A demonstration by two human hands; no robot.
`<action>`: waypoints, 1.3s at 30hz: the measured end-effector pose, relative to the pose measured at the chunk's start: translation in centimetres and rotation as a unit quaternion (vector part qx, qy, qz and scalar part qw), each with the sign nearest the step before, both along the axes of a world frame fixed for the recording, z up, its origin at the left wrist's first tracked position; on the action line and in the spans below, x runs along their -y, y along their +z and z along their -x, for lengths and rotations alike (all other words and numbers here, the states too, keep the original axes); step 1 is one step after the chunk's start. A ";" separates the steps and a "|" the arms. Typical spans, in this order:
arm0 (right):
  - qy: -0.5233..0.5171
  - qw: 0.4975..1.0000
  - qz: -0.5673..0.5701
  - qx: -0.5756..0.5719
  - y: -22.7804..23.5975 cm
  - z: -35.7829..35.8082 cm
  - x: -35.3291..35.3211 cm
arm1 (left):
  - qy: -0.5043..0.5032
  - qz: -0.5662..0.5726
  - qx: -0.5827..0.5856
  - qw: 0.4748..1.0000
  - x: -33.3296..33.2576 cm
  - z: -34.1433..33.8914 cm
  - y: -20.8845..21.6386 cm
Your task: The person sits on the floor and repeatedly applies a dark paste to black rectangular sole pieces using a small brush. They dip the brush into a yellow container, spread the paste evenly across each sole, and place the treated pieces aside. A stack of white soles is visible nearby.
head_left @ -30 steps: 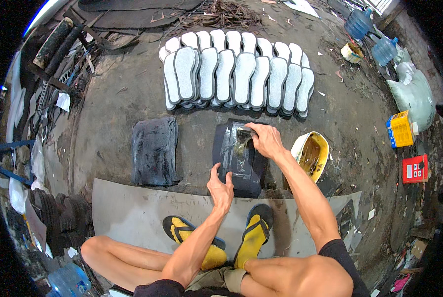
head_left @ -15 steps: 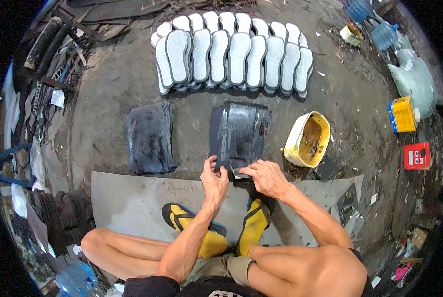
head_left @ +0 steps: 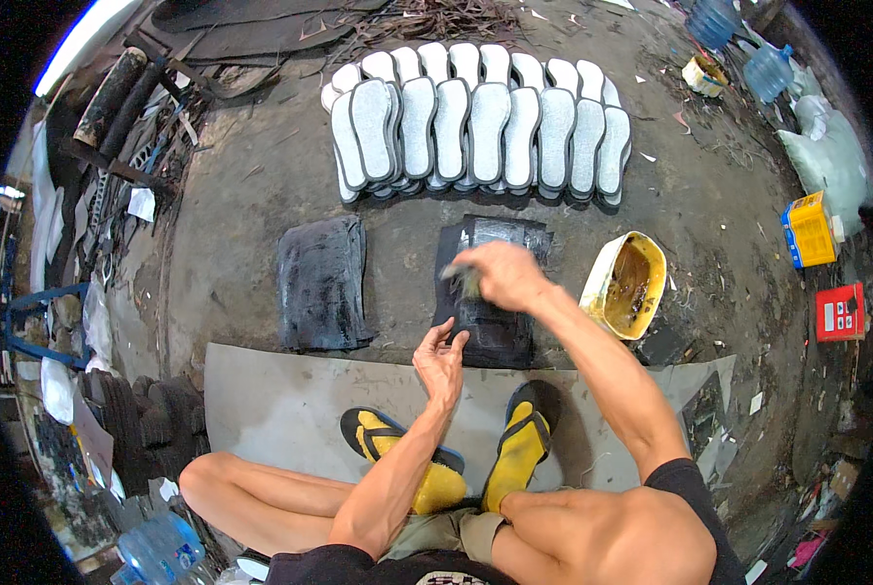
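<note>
A stack of black rubbery sheets [head_left: 500, 331] lies in front of me, its upper surface streaked with shiny wet patches. At its near left edge my left hand [head_left: 440, 363] pinches the sheet between thumb and fingers. My right hand [head_left: 507, 276] is over the stack's upper part, closed on a small pale flat spreader [head_left: 469, 285], which is smeared by motion so its exact shape is unclear. To the right stands a cut-open whitish-yellow tub [head_left: 604, 283] with brown, sticky-looking liquid inside. Another stack of black sheets [head_left: 321, 283] lies to the left.
Beyond the sheets, grey-topped sole pieces [head_left: 490, 136] are piled in overlapping rows. A grey mat [head_left: 280, 390] spreads under my sandalled feet. At right are a yellow-and-blue box [head_left: 809, 231], a red box [head_left: 839, 313] and plastic bottles [head_left: 770, 73]. Dark scraps [head_left: 119, 409] crowd the left.
My right hand has moved from the near edge of the sheets up and away over their far part, spreader in it. My left hand stays near the left edge. The whole view has shifted slightly.
</note>
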State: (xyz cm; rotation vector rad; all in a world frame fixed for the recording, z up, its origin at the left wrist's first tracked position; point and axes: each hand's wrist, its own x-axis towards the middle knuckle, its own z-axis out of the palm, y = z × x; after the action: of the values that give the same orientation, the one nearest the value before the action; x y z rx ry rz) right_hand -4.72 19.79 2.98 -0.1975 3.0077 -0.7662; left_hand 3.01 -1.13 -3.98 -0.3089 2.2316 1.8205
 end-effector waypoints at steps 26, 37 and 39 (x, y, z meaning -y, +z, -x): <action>-0.334 0.923 -0.162 -0.101 10.5 -17.9 -7.9 | -0.075 0.237 -0.130 0.960 0.7 -2.1 2.2; -0.185 0.977 0.096 -0.033 15.1 -15.9 -1.1 | 0.010 0.117 -0.020 0.993 2.3 -2.0 2.8; -0.095 0.994 0.043 -0.040 11.1 -12.3 0.8 | 0.053 0.119 -0.037 0.991 2.9 -2.2 3.1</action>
State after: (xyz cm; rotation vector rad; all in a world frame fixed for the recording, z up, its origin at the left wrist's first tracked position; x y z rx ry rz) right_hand 7.55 18.97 14.06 0.0602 3.1043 -0.9270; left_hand 5.21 -4.07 -0.91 -0.4164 2.5339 1.6406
